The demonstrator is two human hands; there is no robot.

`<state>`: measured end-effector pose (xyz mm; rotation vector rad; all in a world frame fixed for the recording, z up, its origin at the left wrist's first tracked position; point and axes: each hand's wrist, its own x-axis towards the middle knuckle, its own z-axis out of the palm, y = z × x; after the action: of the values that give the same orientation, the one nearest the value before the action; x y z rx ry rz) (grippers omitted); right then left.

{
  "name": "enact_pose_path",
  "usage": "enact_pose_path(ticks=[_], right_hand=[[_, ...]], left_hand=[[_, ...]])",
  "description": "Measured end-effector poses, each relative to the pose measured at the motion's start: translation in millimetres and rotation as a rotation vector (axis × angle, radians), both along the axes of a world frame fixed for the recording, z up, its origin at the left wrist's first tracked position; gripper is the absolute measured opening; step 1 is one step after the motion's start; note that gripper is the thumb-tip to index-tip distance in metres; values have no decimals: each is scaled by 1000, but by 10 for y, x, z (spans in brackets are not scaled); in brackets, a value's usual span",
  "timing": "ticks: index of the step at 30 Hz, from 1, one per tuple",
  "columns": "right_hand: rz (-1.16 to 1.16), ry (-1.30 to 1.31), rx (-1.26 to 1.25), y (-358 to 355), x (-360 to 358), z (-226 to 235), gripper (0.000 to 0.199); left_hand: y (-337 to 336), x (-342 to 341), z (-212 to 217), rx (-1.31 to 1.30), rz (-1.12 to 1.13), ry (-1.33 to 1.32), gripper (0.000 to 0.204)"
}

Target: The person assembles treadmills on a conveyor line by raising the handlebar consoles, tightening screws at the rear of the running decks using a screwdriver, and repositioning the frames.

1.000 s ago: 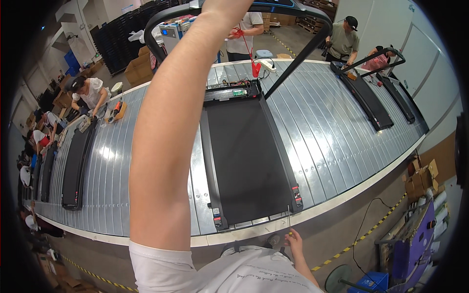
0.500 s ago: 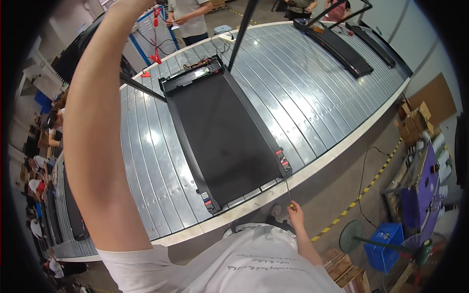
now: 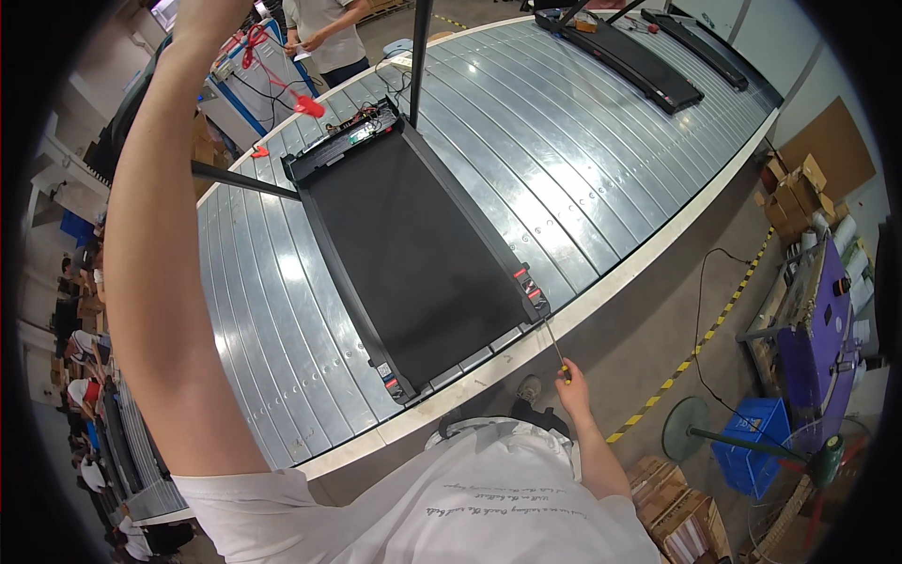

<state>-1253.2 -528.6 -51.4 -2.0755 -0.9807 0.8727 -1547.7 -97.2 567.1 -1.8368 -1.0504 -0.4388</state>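
Shifted since half a second ago, head view: black flat treadmill with a smooth dark belt sits farther up and left in the picture; hanging red plastic clip has swung aside on its cable.
Right hand: fingers closed round a thin metal-shafted tool with a yellow-and-black handle.
Tool tip: at the treadmill's near right corner; whether seated, I cannot tell.
Left hand: beyond the top edge, its state impossible to tell; bare left forearm raised.
Treadmill's place: on a silver slatted metal table, near its pale edge.
Treadmill's far end: green circuit board exposed.
Right-hand floor: blue plastic crate.
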Motion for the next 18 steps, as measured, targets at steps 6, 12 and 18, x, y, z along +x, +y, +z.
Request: enact_pose_path(ticks=[6, 12, 18], right_hand=[[251, -328, 59, 289, 440, 91, 50], [-43, 389, 109, 42, 910, -481, 50], [-420, 1393, -170, 59, 1199, -402, 44]], left_hand=[[278, -85, 109, 171, -65, 51, 12], [143, 435, 49, 53, 38, -28, 12], [142, 272, 219, 28, 187, 62, 30]])
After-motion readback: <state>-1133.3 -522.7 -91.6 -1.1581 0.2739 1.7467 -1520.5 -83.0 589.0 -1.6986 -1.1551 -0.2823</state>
